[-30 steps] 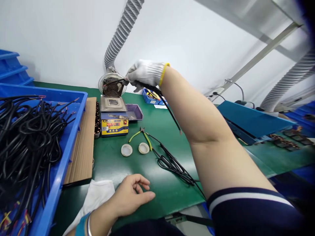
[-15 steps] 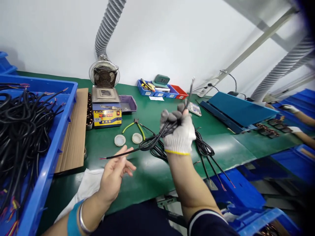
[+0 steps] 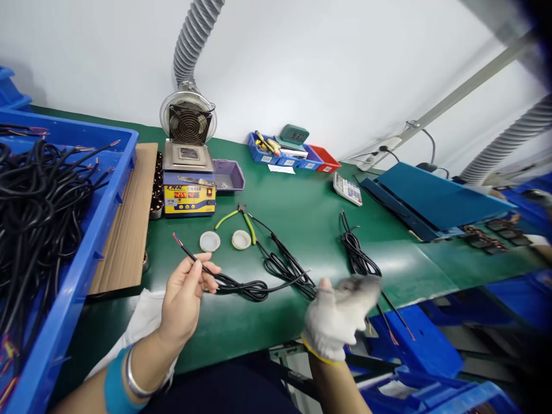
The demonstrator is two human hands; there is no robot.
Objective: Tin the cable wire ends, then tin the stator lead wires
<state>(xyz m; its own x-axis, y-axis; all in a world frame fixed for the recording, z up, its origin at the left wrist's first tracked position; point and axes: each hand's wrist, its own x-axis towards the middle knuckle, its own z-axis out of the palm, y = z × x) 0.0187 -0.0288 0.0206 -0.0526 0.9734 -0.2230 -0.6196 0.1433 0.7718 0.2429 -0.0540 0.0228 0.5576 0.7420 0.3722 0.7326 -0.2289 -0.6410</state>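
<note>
My bare left hand [image 3: 184, 296] pinches a black cable [image 3: 248, 289] near one end, where coloured wire tips stick out to the upper left. The cable's tied coil lies to the right of my fingers, over the green bench. My right hand [image 3: 340, 313], in a white glove with grey fingertips, is over the bench's front edge with nothing seen in it. Its thumb is apart and its fingers stretch right, smeared by motion, close to another bundled black cable [image 3: 360, 256]. Between my hands lies a further cable bundle [image 3: 287, 261].
Green-handled cutters [image 3: 248, 221] and two small round dishes [image 3: 210, 242] lie ahead. Behind them is a yellow-and-blue solder pot [image 3: 190, 198] beneath a fume hose. A blue bin [image 3: 114, 167] of cables stands left beside cardboard [image 3: 129, 230]. A calculator [image 3: 347, 189] lies right.
My right hand has let go of the cable coil and moved down and right. My left hand has gone from open fingers under the cable to pinching it, its tip now tilted up.
</note>
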